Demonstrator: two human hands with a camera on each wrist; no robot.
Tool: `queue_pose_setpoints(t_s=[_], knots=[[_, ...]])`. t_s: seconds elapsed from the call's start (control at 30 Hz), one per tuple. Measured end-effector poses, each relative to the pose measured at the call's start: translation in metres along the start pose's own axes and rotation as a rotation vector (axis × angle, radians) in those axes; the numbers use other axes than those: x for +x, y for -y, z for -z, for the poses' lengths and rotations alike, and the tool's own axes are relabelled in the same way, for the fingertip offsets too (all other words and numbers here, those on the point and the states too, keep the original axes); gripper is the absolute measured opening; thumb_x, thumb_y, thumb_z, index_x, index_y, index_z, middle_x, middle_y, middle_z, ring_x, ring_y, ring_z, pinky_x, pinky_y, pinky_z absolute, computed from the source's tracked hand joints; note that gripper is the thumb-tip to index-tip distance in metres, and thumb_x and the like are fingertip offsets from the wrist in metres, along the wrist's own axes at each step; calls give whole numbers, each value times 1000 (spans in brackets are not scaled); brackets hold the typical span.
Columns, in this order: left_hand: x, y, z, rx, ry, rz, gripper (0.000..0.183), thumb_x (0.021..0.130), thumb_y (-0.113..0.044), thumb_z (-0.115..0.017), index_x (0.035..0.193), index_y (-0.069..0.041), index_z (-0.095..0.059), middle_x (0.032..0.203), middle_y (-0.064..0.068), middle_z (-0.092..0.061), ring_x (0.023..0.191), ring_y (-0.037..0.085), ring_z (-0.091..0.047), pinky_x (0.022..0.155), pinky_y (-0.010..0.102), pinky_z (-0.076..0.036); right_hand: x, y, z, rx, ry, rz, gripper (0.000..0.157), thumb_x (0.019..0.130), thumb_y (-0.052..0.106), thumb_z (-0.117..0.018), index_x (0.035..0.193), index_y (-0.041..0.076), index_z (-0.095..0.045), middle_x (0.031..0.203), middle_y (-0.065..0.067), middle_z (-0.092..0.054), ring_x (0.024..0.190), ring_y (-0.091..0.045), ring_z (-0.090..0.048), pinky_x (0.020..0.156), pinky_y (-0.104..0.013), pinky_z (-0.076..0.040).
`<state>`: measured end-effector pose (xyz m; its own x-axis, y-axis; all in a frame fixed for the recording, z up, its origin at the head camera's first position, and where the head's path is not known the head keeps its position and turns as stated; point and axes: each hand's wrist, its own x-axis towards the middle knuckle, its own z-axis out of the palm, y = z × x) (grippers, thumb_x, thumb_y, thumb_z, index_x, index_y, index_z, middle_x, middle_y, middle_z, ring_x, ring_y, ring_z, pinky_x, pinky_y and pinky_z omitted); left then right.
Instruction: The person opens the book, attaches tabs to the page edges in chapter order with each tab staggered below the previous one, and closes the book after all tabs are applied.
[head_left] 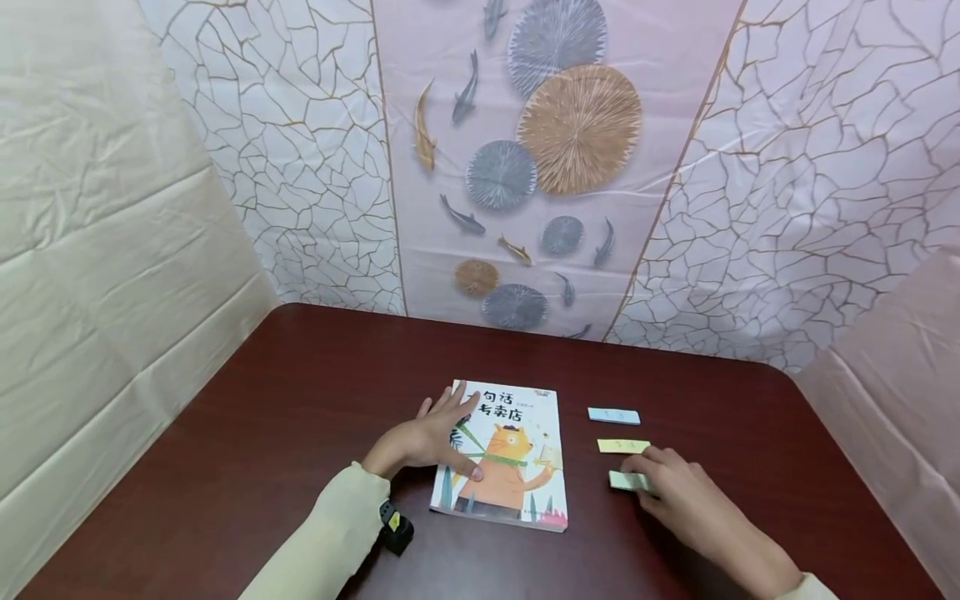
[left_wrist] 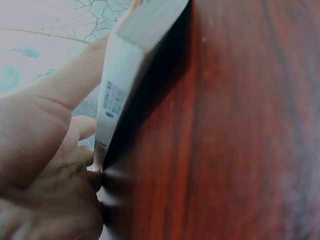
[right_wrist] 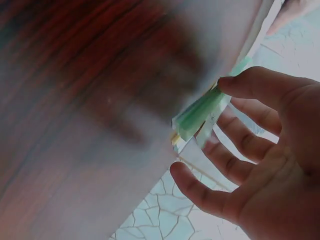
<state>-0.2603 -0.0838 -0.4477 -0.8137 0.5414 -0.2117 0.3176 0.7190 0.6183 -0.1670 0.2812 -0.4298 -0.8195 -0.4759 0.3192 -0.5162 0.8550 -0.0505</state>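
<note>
A picture book (head_left: 517,454) with an orange cat on its white cover lies flat on the dark red table. Across its left side my left hand (head_left: 427,435) rests with the fingers spread, thumb on the cover. The left wrist view shows the book's spine (left_wrist: 111,102) beside that thumb. To the right of the book, my right hand (head_left: 684,493) pinches a small green sticky-note pad (head_left: 622,481) between thumb and fingers. Layered green sheets (right_wrist: 202,116) show at the thumb tip in the right wrist view. A yellow pad (head_left: 617,446) lies just beyond this hand.
Farther back lies a light blue sticky-note pad (head_left: 613,415), in a column with the yellow and green ones. A patterned cloth backdrop (head_left: 517,208) rises behind the table (head_left: 337,358). On the left wrist sits a small black device (head_left: 396,528).
</note>
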Motion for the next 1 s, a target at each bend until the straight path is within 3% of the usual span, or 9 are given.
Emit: queue_pose_setpoints(t_s=[0.13, 0.43, 0.67, 0.83, 1.0], knots=[[3, -2, 2, 9, 1, 5, 124, 68, -56, -86, 161, -21, -12, 166, 6, 12, 151, 27, 13, 118, 55, 10, 5, -1, -4, 9, 45, -9, 36, 67, -1, -82, 94, 20, -71, 88, 10, -59, 78, -14, -57, 52, -28, -42], [1, -1, 1, -2, 1, 1, 123, 69, -55, -86, 161, -20, -12, 166, 7, 11, 152, 28, 12, 118, 56, 10, 10, 0, -5, 116, 148, -113, 28, 75, 3, -81, 96, 18, -69, 89, 8, -58, 79, -9, -55, 60, -32, -48], [1, -5, 0, 12, 0, 8, 122, 69, -54, -86, 161, -19, -13, 166, 6, 8, 152, 29, 9, 119, 56, 6, 11, 7, -2, 59, 178, -156, 21, 79, 11, -81, 92, 22, -68, 88, 7, -58, 81, -14, -58, 59, -34, -47], [-1, -7, 2, 10, -11, 7, 120, 70, -52, -86, 160, -17, -16, 167, 9, 5, 152, 31, 7, 119, 56, 4, 35, 22, 11, 111, 140, -263, 20, 85, 20, -77, 103, 14, -70, 101, -2, -64, 94, -26, -64, 69, -49, -52], [-4, -4, 0, -38, -33, -12, 116, 72, -49, -86, 160, -17, -19, 167, 9, 4, 152, 30, 6, 119, 55, 6, 70, 38, 7, 305, 80, -421, 31, 91, 18, -72, 117, 2, -65, 105, -12, -64, 93, -27, -65, 75, -47, -54]])
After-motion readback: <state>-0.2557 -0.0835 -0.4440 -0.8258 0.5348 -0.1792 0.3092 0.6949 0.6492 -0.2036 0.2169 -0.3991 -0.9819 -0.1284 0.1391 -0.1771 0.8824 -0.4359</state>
